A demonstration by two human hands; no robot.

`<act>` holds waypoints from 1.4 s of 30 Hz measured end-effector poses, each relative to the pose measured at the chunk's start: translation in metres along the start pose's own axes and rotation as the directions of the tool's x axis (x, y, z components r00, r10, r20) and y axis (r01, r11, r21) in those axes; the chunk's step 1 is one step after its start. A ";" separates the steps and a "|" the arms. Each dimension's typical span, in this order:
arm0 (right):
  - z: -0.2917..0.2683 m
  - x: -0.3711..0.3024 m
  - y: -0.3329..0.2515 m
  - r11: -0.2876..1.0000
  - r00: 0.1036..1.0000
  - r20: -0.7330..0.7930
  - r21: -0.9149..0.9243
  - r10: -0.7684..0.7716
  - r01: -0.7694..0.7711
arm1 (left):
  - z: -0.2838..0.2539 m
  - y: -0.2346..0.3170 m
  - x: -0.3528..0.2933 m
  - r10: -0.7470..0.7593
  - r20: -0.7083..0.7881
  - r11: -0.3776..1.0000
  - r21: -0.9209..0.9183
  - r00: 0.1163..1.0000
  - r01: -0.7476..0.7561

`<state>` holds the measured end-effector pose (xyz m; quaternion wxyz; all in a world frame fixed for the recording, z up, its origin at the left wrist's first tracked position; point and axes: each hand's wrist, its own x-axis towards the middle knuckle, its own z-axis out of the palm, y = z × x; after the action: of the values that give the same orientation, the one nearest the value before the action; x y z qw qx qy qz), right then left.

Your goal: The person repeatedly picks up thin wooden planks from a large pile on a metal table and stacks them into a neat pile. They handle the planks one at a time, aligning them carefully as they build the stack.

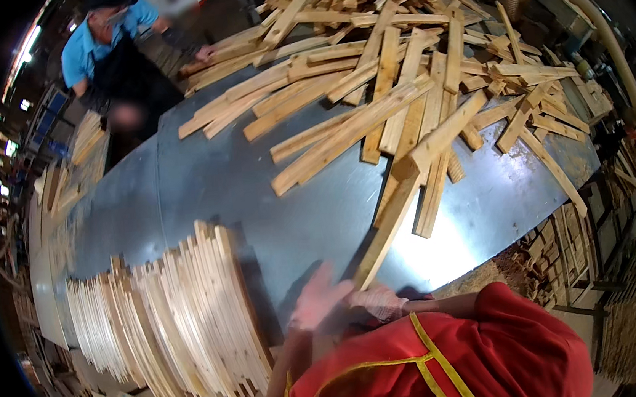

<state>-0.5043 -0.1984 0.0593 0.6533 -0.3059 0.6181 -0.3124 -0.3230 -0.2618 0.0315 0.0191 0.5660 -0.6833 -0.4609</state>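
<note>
My right hand [378, 302], in a pale glove, is closed at the near end of a wooden strip [389, 239]. That strip slants away over the metal table [259, 219], and its far end meets another board [446, 134] lying on the pile. Just left of the strip's near end is my left hand [318, 299], somewhat blurred, its fingers stretched out and nothing visible in it. To the left of my hands stands a row of narrow wooden strips [198, 302], packed side by side along the table's near edge.
A large jumbled pile of wooden boards [389, 61] covers the far and right parts of the table. Across it, a person in a blue shirt and dark apron [130, 71] has a hand at the boards. Ribbed hoses [609, 40] hang at right; wood-filled racks [553, 252] stand below.
</note>
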 end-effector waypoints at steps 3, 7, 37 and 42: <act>0.025 0.019 0.059 0.914 0.873 0.480 0.386 -0.087 -0.122 | 0.027 -0.041 0.022 -0.021 0.260 0.900 -0.415 0.965 0.131; 0.012 0.018 0.048 0.983 0.782 0.622 0.122 0.029 -0.134 | -0.002 -0.001 -0.048 -0.141 0.132 0.327 -0.929 0.981 0.172; -0.060 0.282 -0.190 -0.452 0.892 0.422 -0.771 0.163 0.448 | 0.047 -0.164 -0.178 -0.216 -0.852 0.787 0.137 0.477 0.601; -0.094 0.244 -0.103 -0.105 0.493 0.777 -0.494 0.393 0.863 | 0.045 -0.172 -0.184 -0.208 -0.833 0.798 0.158 0.512 0.581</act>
<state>-0.5914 -0.4556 -0.0146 0.3120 -0.8980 0.1659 0.2622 -0.1514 -0.0774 -0.0148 0.0839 0.8414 -0.5339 -0.0002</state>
